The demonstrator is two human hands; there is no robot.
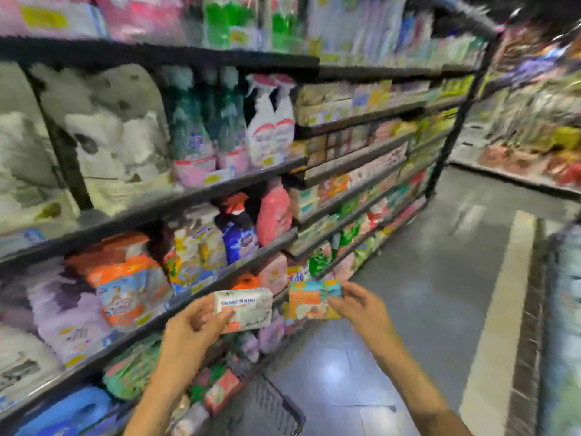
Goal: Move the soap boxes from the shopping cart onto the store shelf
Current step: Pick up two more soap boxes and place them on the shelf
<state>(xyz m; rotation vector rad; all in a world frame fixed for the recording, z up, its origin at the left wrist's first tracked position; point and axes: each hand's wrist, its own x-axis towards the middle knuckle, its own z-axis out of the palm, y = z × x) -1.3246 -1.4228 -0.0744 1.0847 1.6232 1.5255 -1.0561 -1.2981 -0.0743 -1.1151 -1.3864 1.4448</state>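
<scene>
Holding two soap boxes, lower centre | left hand (191, 325) pinches white box (243, 311) | right hand (355, 305) pinches orange-teal box (311, 298) by its edge | cart (276, 407) below | store shelf (220, 278) left | risk: light edge-pinches could slip mid-reach.

White soap box (246, 309): rectangular, blue lettering on the top face, an orange patch at the lower corner; held in the air, long side roughly level, in front of the store shelf (201, 297). Orange and teal soap box (311, 299): rectangular, held in the air just right of the first, apart from it. Shopping cart (276, 404): dark wire mesh, below both boxes; more packs lie inside, blurred.
</scene>
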